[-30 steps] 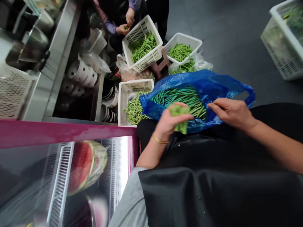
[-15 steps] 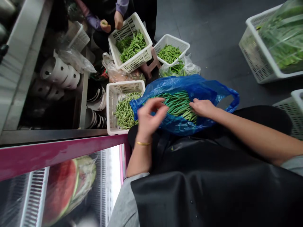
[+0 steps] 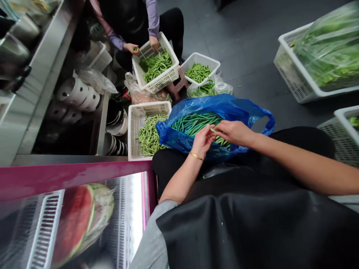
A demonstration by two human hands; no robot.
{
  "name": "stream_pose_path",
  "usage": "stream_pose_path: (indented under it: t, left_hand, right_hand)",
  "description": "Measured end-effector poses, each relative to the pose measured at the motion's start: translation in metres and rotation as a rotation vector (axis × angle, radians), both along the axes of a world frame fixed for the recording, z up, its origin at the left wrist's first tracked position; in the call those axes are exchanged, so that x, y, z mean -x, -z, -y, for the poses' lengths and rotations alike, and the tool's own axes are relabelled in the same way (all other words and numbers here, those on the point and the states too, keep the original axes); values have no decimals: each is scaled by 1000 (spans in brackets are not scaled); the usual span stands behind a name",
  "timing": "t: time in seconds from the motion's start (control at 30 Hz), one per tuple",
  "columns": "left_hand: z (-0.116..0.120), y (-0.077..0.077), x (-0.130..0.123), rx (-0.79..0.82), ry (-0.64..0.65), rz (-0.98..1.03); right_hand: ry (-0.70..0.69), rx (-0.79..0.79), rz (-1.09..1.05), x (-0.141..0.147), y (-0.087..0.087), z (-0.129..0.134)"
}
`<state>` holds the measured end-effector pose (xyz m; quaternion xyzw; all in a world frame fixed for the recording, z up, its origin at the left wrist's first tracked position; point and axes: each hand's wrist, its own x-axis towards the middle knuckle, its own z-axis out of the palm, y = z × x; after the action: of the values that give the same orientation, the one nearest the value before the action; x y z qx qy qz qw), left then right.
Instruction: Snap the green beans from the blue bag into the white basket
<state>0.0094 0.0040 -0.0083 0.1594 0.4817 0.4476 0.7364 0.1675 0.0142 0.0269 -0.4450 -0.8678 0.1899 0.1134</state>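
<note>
A blue plastic bag (image 3: 196, 106) lies open across my lap, full of long green beans (image 3: 193, 122). Over the beans, my left hand (image 3: 204, 141) and my right hand (image 3: 234, 132) meet with their fingers pinched. Between the fingertips of both hands shows a small piece of green bean (image 3: 213, 130). Left of the bag, a white basket (image 3: 134, 149) holds short bean pieces (image 3: 151, 135), and the bag's left end overlaps its edge.
Across from me a person's hands (image 3: 153, 43) work over a white basket (image 3: 157, 88) of green pods. A smaller white basket (image 3: 217, 67) stands beside it. More baskets (image 3: 297, 87) are at right, a pink-edged glass case (image 3: 84, 173) at lower left.
My left hand has moved right from the bag's left side, and my right hand slightly left; they now meet at a bean piece. The view has shifted a little.
</note>
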Motion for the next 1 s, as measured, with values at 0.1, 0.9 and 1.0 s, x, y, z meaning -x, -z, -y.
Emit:
stream_pose_path:
  t: [0.1, 0.9, 1.0]
  left_hand:
    - [19, -2, 1, 34, 15, 29]
    - [74, -39, 11, -199, 678, -85]
    - [68, -39, 14, -147, 425, -82]
  right_hand:
    - [41, 143, -234, -9, 12, 27]
    - [367, 798, -939, -16, -19, 36]
    - [384, 729, -980, -13, -19, 48]
